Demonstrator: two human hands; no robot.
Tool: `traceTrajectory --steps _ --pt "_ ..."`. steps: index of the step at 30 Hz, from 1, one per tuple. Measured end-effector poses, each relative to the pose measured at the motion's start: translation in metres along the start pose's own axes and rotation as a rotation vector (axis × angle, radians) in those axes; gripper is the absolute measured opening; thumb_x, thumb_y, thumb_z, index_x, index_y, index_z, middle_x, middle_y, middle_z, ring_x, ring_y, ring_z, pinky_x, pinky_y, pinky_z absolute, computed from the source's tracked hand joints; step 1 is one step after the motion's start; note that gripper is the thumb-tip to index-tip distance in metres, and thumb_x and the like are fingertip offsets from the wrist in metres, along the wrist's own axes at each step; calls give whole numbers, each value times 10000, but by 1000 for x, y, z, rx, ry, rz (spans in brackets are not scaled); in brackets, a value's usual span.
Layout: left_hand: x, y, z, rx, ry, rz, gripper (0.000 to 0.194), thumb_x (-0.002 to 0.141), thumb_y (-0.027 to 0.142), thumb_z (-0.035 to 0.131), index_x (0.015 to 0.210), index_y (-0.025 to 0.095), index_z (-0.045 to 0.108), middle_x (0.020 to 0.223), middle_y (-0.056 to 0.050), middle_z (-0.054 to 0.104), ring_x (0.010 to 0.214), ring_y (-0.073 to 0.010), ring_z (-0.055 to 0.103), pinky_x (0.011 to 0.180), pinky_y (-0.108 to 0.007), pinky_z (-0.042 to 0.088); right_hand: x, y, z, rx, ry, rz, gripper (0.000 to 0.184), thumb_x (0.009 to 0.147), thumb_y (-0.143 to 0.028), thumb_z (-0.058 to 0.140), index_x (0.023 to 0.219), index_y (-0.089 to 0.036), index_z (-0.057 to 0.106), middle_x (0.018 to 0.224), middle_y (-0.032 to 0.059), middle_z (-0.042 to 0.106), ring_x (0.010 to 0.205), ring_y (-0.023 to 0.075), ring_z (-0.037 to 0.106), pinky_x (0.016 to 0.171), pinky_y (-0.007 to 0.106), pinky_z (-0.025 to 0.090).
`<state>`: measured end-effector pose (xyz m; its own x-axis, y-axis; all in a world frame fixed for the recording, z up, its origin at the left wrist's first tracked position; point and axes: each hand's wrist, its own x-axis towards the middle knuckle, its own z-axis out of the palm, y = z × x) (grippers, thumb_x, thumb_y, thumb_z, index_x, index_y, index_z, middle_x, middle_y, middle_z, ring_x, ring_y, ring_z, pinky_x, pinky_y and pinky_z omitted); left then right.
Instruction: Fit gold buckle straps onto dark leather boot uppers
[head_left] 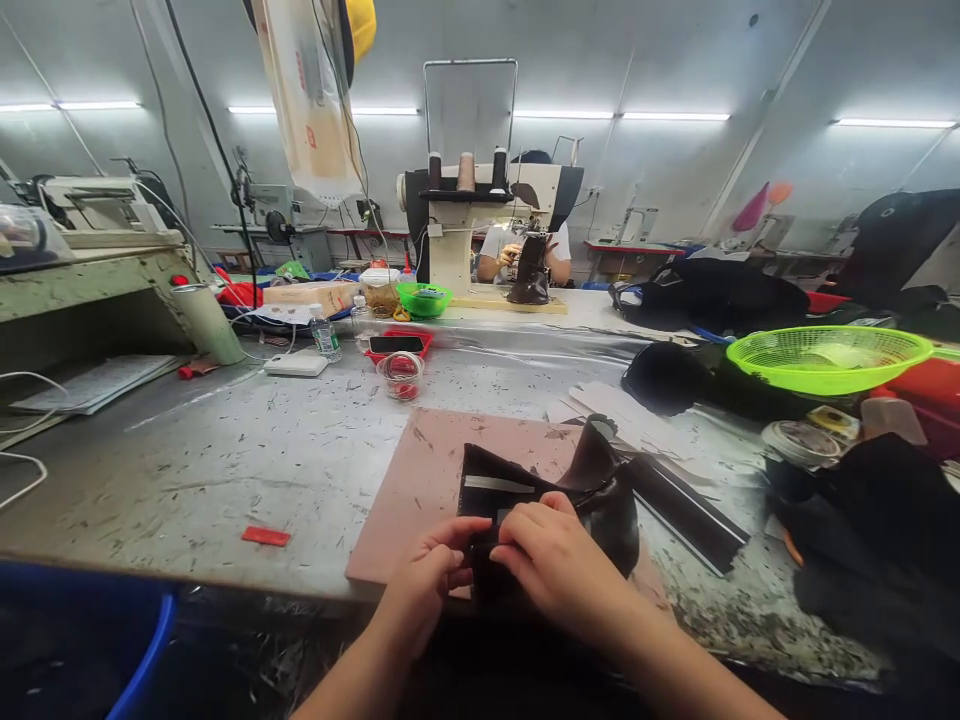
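A dark brown leather boot upper (pixel 615 510) lies across a pink board (pixel 409 480) at the table's near edge, a pale strip showing along its top left. My left hand (pixel 427 570) pinches its left edge between thumb and fingers. Curled over the same edge, my right hand (pixel 551 550) grips it with thumb and fingertips, close beside the left. The fingers hide exactly what is between them. To the right, a flat dark strip (pixel 690 512) with a white edge rests on the table.
Pale sheets (pixel 622 415) lie behind the board. Black pieces (pixel 870 540) and a green basket (pixel 829 360) stand at right. A red piece (pixel 266 536) lies at left, a clear container (pixel 401 375) farther back. Beyond, a person works at a sewing machine (pixel 450 240).
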<state>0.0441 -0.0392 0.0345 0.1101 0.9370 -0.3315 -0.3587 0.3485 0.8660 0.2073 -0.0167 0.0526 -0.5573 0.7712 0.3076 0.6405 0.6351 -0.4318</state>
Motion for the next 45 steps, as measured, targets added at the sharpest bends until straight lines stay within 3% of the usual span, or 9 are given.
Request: traceTrajectory --steps 5,11,18,23,30,35,39,42,45 --pt "-2 -3 2 41 -4 31 338 534 165 552 843 168 691 762 -24 641 734 -167 552 663 -265 441 -1 -2 3 -33 27 4 139 801 -127 499 674 -182 485 658 -24 569 618 122 511 712 307 287" --pt "1 -12 2 197 27 116 267 595 254 706 847 171 674 811 -38 673 760 -173 573 663 -251 441 -3 -1 4 -64 62 12 127 787 -157 496 663 -183 480 637 -24 560 605 125 504 711 314 286" --pt "-1 -20 5 -31 88 53 354 526 290 780 839 164 672 689 -15 645 609 -123 546 558 -212 421 -8 12 -11 -86 69 44 128 776 -194 506 656 -187 461 654 -22 551 632 131 498 793 351 292" --pt "4 -11 -1 -17 -32 -72 392 496 309 794 839 163 675 686 -17 644 598 -121 553 583 -228 434 -9 14 -14 -63 41 76 131 791 -195 514 671 -189 460 678 -17 560 671 144 512 838 389 286" --pt "7 16 -6 460 -143 -169 177 571 275 736 625 149 624 574 22 593 602 -122 545 621 -234 428 -12 10 -16 -59 2 59 114 786 -197 513 681 -197 469 679 -21 566 680 143 537 895 419 280" --pt "5 16 -3 369 -183 -189 177 551 278 744 625 154 642 543 35 570 558 -98 508 578 -201 402 -12 13 -17 -26 -53 88 112 789 -186 496 681 -193 467 675 -20 570 680 142 539 907 436 268" --pt "9 13 -7 301 -247 -258 224 576 264 729 776 174 683 687 10 622 649 -111 543 622 -200 415 -11 14 -16 -28 -44 98 119 793 -178 494 678 -189 467 681 -20 569 679 137 531 898 428 263" --pt "13 14 -6 344 -314 -219 256 600 236 696 851 190 672 766 8 621 683 -114 541 618 -191 410 -12 11 -13 -38 -30 84 107 787 -165 490 684 -188 474 687 -16 568 679 137 523 892 426 259" --pt "18 13 -1 570 -359 -116 141 627 259 667 734 167 654 619 39 539 531 -81 444 470 -164 325 -14 9 -11 -28 -34 55 85 773 -157 499 695 -190 492 691 -15 568 693 140 528 903 426 253"
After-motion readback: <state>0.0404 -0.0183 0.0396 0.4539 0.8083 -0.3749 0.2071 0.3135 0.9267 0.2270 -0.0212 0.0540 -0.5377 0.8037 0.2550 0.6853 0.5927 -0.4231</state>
